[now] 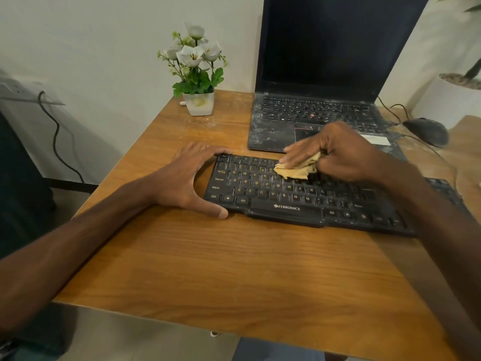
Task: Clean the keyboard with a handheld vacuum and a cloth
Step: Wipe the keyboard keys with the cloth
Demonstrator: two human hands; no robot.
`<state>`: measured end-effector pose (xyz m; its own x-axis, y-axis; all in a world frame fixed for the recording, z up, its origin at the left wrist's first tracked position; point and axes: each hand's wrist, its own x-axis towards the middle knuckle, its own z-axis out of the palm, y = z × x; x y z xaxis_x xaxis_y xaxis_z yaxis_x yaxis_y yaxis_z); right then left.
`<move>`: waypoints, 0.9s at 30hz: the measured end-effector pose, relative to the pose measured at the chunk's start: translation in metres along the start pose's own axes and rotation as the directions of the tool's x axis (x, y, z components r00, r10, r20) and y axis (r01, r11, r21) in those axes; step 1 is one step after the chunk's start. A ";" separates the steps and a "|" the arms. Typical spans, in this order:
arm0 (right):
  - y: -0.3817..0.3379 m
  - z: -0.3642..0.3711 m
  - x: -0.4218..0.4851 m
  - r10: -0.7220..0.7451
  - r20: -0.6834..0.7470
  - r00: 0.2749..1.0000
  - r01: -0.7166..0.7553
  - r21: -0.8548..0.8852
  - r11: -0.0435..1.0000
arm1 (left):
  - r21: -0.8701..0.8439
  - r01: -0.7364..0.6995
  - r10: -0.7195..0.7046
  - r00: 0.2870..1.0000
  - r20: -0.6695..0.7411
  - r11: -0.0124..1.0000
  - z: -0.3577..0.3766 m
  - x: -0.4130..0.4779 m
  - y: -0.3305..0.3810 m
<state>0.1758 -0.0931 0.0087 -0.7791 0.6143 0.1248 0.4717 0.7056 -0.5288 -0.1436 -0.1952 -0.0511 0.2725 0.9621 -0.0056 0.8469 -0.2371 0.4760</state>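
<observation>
Pressing a crumpled yellow cloth [298, 170] onto the upper key rows, the right hand [335, 152] has its fingers closed around the fabric in a bunching grip, fingertips stretched toward 9 o'clock. The black keyboard [299, 201] lies flat near the middle of the wooden surface [221, 269]. At the keyboard's 9 o'clock end, the left hand [187, 178] is spread wide, fingers on the far corner and thumb against the near corner, bracing it. At 12 o'clock, just beyond the keyboard, stands an open, dusty laptop [320, 100]; a potted white flower [196, 71] sits at 11 o'clock, a mouse [426, 131] at 2 o'clock.
</observation>
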 end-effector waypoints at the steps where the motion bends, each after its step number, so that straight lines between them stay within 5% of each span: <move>1: -0.004 0.001 0.004 -0.009 -0.026 1.000 0.009 0.008 1.000 | 0.002 0.001 -0.001 1.000 -0.001 1.000 0.000 0.000 0.000; 12: -0.003 0.024 0.004 -0.122 -0.008 0.993 0.122 0.022 0.992 | -0.035 -0.014 0.013 1.000 -0.015 0.999 0.001 0.000 0.000; 20: 0.004 -0.008 0.003 0.053 0.033 0.998 -0.055 0.046 0.997 | -0.052 0.008 -0.007 1.000 0.001 0.999 0.001 -0.001 0.000; 25: -0.029 0.003 0.042 -0.068 -0.146 0.987 0.073 0.033 0.997 | -0.063 -0.001 0.002 1.000 0.007 0.998 0.000 -0.002 0.002; 27: -0.028 0.016 0.046 -0.073 -0.084 0.994 0.072 -0.012 0.997 | -0.065 0.000 0.001 1.000 0.004 0.998 0.000 -0.002 0.003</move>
<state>0.1206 -0.0901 0.0156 -0.7739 0.5889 0.2330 0.4191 0.7520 -0.5087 -0.1419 -0.1978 -0.0498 0.2750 0.9614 -0.0091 0.8152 -0.2281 0.5324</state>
